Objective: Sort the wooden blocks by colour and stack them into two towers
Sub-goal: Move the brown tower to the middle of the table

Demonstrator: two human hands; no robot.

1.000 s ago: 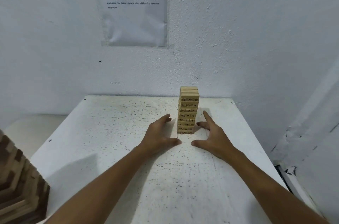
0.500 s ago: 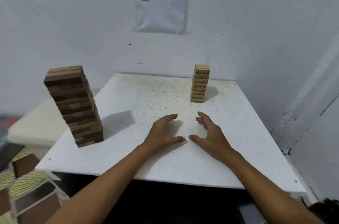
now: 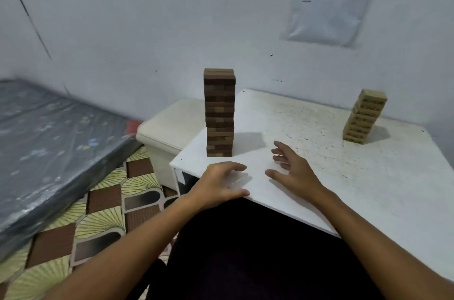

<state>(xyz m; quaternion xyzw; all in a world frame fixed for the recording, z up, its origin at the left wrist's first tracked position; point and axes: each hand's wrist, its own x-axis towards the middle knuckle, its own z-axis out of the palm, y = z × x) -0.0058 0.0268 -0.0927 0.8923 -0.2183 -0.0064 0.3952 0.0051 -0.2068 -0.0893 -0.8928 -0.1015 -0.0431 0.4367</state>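
Two towers standing on desk (image 3: 319, 177): dark tower (image 3: 219, 113) right at the desk's near-left corner, close to the edge; pale tower (image 3: 363, 116) well apart from it, toward the far side near the wall. No loose blocks seen on the desk, so sorting judged complete or nearly so. Left hand (image 3: 218, 185) hovering just in front of the dark tower, fingers loosely bent, grasping nothing; right hand (image 3: 292, 172) beside it and slightly farther onto the desk, fingers spread and released, also empty. Contact of either hand with the desk surface not resolvable. Risks noted: dark tower tall, narrow, seated close to the desk edge, so a nudge from the left hand or a knock to the desk likely to tip it off toward the patterned floor (image 3: 98, 213). Pale tower appears tilted, though wide-angle distortion may account for some of that; if real, vibration enough to shed upper blocks. Dark tower shows lighter bands among brown, possibly mixed shades, not certain
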